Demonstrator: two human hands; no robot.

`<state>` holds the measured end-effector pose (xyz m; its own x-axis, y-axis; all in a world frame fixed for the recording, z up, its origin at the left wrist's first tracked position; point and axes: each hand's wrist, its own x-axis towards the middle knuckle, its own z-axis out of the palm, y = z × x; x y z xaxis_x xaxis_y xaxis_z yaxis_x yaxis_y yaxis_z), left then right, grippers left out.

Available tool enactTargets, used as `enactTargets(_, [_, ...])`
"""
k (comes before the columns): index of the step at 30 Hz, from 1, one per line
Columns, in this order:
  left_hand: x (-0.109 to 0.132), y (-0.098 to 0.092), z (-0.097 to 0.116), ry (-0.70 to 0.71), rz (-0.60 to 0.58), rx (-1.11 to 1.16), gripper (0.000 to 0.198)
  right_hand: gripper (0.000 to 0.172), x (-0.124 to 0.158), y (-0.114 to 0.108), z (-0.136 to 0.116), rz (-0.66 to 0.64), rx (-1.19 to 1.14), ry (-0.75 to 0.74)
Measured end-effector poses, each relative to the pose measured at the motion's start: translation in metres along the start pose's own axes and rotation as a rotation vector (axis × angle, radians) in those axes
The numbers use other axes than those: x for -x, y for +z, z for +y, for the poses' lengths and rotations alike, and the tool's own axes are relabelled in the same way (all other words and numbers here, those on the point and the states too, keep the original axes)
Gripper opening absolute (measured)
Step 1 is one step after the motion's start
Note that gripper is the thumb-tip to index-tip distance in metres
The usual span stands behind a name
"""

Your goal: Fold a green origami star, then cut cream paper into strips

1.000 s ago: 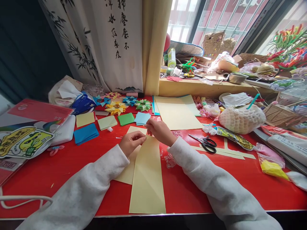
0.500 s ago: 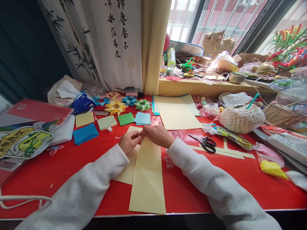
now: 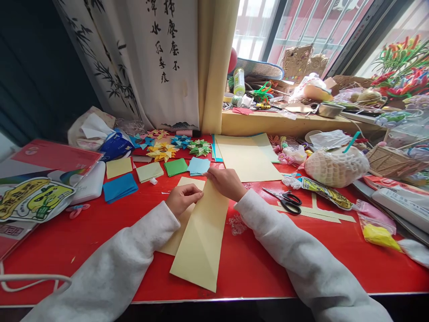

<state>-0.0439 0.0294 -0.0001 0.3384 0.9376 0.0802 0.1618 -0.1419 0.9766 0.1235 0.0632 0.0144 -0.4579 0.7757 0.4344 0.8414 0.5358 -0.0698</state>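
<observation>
A long strip of pale yellow paper (image 3: 201,237), creased across its middle, slants over the table towards its front edge. My right hand (image 3: 226,181) pinches the strip's far end. At its left side my left hand (image 3: 184,199) is closed, thumb and forefinger on the paper's edge. Partly under the strip and my left hand lies another pale yellow sheet (image 3: 170,241). Scissors (image 3: 286,200) with black handles rest to the right of my right hand, beside narrow cut paper strips (image 3: 321,214).
Small stacks of blue (image 3: 119,188), green (image 3: 176,167) and light blue paper (image 3: 199,166) lie behind my hands, with folded paper stars (image 3: 162,152) beyond. Large pale yellow sheets (image 3: 248,161) lie at the back. A knitted round pouch (image 3: 337,167) stands at right.
The strip has turned, its near end swinging to the left. My hands have moved apart, the right one a little away and to the right.
</observation>
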Motion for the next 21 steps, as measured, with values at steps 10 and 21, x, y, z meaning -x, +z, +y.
enactTargets(10, [0.001,0.001,0.0,-0.014,-0.051,-0.021,0.016,0.038,-0.003,-0.002,0.024,0.103,-0.011,0.067])
enactTargets(21, [0.004,0.002,0.006,-0.052,-0.12,0.012,0.012,0.036,-0.005,-0.007,0.045,0.134,-0.018,0.119])
